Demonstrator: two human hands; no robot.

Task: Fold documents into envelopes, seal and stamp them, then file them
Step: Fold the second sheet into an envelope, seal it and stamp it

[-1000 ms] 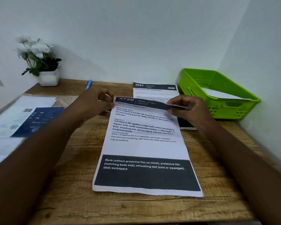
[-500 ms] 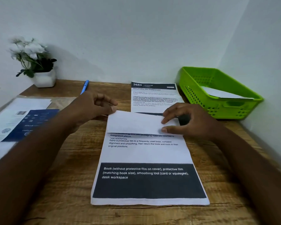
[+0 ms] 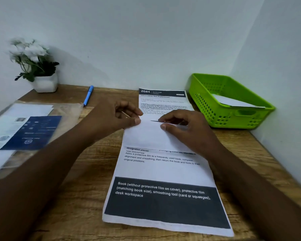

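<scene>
document: printed sheet point(image 3: 163, 173) lies flat on the wooden bench point(image 3: 76, 197), its far end turned over toward the person so the blank back shows as a white flap point(image 3: 146, 136).
left hand: left hand point(image 3: 118, 115) sits at the flap's far left corner, fingers curled, thumb and fingertip pinching the folded edge.
right hand: right hand point(image 3: 182, 126) lies over the flap's right part, thumb and curled fingers nipping the fold line.
step in hand: likely setting the first fold before creasing it.
risk, skew: the flap's near edge looks slightly off parallel with the printed lines; creasing now would probably fix a crooked fold, and the sheet may then not fit an envelope.
risk, slip: the near end of the sheet is unweighted, so a sideways press could slide it across the bench.
risk, mix-up: second document point(image 3: 163, 100) lies just beyond, partly under the fold, and could be dragged along.
filing place: green basket point(image 3: 233, 119) at the right already holds a white paper.
nearby: blue pen point(image 3: 88, 94), flower pot point(image 3: 45, 83), papers in a clear sleeve point(image 3: 24, 129) at the left.
</scene>
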